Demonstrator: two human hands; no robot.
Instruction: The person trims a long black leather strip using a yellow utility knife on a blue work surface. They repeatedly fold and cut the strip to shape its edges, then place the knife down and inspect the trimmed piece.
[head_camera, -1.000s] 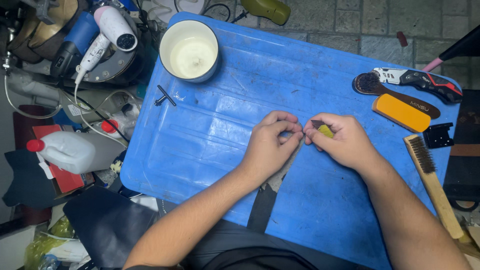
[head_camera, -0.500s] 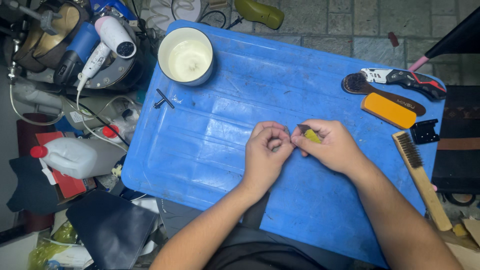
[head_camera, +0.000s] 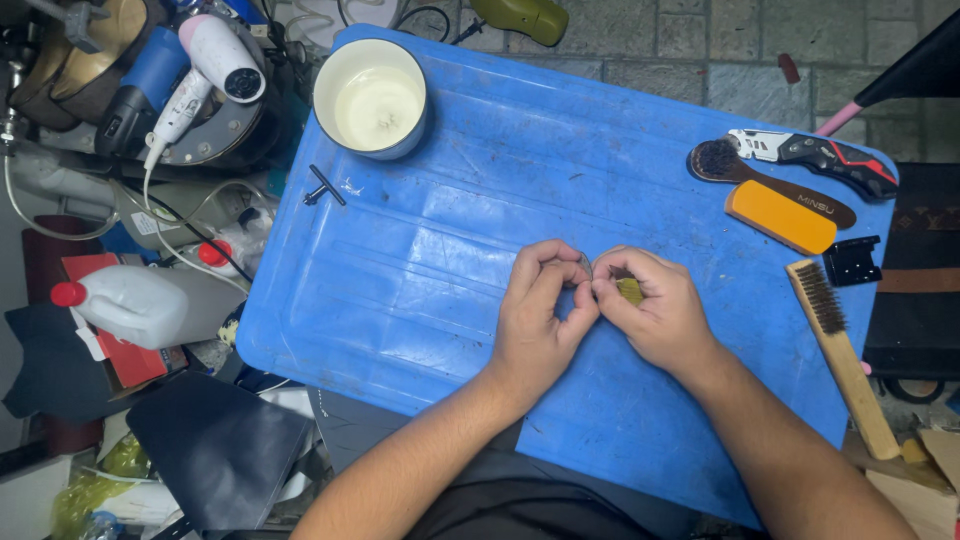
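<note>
Both my hands meet over the middle of a blue plastic board (head_camera: 420, 270). My left hand (head_camera: 540, 320) pinches a small thin metal piece (head_camera: 585, 264) between thumb and fingertips. My right hand (head_camera: 655, 305) is closed around a small yellow-green object (head_camera: 630, 290), and its fingertips touch the same metal piece. Most of both small things is hidden by my fingers.
On the board: a white cup of pale liquid (head_camera: 370, 95), a small black T-shaped tool (head_camera: 325, 187), a dark brush (head_camera: 770, 180), a utility knife (head_camera: 815, 155), an orange block (head_camera: 780, 215), a black clip (head_camera: 853, 262), a wooden wire brush (head_camera: 840, 350). A hair dryer (head_camera: 205, 65) and white bottle (head_camera: 140, 305) lie left.
My hands have stayed together and shifted slightly on the board. The right fingers have closed further over the yellow-green object, hiding more of it.
</note>
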